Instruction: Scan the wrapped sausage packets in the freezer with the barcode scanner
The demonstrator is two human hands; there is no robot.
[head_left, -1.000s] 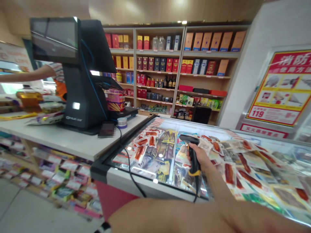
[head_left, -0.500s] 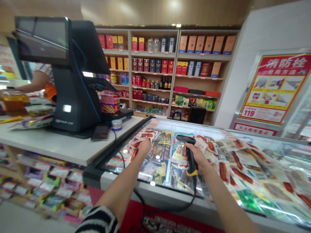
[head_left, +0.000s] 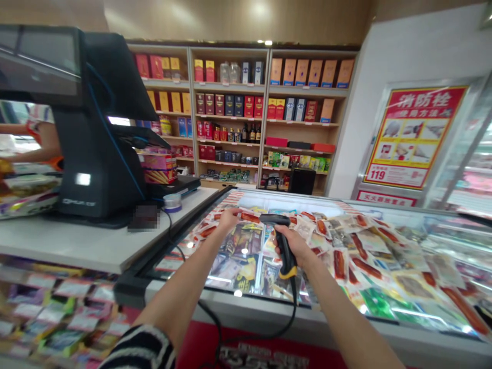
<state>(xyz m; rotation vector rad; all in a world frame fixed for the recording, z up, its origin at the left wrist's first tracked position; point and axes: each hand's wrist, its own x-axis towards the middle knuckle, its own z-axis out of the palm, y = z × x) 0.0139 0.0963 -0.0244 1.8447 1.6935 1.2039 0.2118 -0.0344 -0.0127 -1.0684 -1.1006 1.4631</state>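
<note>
My left hand [head_left: 229, 219] pinches the end of a packaged sausage [head_left: 250, 218], reddish in clear wrapping, above the left part of the glass-topped case. In my right hand [head_left: 295, 246] is a black and yellow barcode scanner [head_left: 285, 251], its fingers wrapped round the handle. The scanner's head is close to the sausage pack, on its right side. A black cable [head_left: 294, 302] hangs from the handle and loops down in front of the case. More sausage packs [head_left: 339, 264] lie spread over the glass to the right of my right hand.
A white counter [head_left: 103, 248] with a black checkout terminal [head_left: 100, 138] stands at the left, with a round tub [head_left: 172, 203] near its edge. Behind the display case [head_left: 177, 292] rise shelves of boxes and bottles [head_left: 265, 107]. Another person's arm [head_left: 34, 151] shows far left.
The view has turned right. My left hand has brought the sausage pack out to the right, toward the scanner. My right hand still grips the scanner, now nearer my left hand.
</note>
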